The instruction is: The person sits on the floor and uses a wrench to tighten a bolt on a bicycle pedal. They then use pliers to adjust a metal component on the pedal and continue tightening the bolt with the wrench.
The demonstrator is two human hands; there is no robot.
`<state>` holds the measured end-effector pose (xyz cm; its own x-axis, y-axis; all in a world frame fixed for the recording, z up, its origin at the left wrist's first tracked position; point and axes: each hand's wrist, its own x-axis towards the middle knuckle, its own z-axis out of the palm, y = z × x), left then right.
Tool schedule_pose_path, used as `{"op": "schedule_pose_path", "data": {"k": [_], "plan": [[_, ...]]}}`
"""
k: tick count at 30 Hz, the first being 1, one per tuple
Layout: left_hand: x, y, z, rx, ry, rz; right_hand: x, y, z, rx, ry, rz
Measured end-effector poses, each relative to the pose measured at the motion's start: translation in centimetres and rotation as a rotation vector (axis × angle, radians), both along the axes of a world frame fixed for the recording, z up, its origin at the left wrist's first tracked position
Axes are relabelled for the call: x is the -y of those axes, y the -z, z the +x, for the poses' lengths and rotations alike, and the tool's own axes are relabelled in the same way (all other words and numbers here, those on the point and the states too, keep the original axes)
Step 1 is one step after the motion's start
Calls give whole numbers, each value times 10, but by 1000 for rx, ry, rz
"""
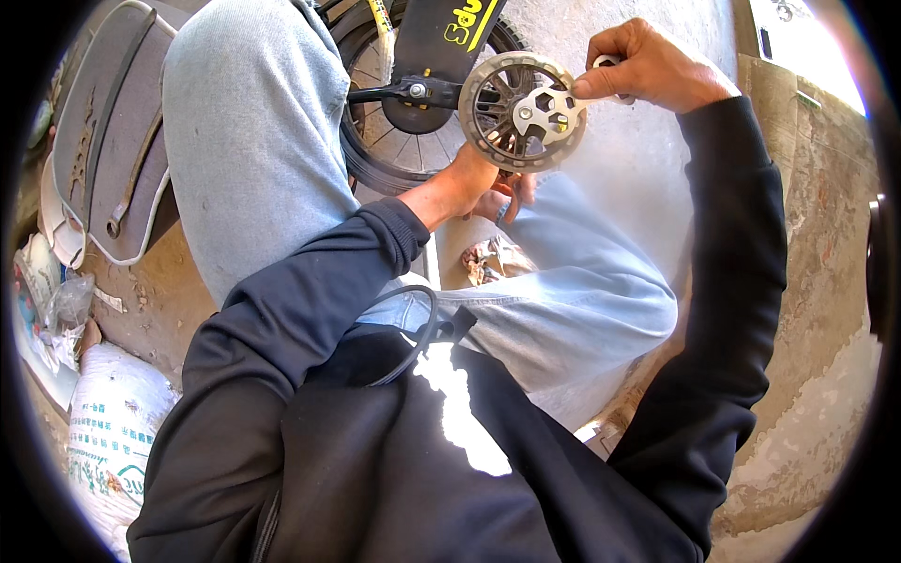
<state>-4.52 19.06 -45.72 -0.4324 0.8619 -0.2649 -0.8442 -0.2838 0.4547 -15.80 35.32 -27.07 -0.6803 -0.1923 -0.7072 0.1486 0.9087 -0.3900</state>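
Observation:
My right hand (648, 66) pinches a flat silver multi-hole wrench (547, 110) between thumb and fingers. The wrench lies across the hub of a small training wheel (475, 73) with a pale, see-through tread. Behind that wheel's lower rim my left hand (469, 178) grips it, its fingers curled and mostly hidden. A black bracket (436, 91) runs from the training wheel to the axle nut of a child's bicycle wheel (371, 164). Above the axle a black panel (436, 42) with yellow lettering covers part of the spokes.
To the left, a grey padded seat (117, 89) bears a ring spanner (141, 178) and other long metal tools. A white woven sack (113, 413) and plastic bags (70, 305) sit lower left. My bent jeans-clad legs (253, 141) frame the work. A worn wall (812, 310) stands right.

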Motion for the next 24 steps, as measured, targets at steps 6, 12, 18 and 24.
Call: {"op": "schedule_pose_path", "data": {"k": [6,12,18,24], "plan": [[0,-1,0,21,-2,-16,-6,6,11,-32,100,-127],[0,-5,1,9,-10,-55,-4,6,21,-166,98,-48],[-1,-1,2,15,10,-56,-5,9,37,-272,155,-47],[-1,-3,4,38,-6,-52,1,7,52,-296,252,-36]]}}
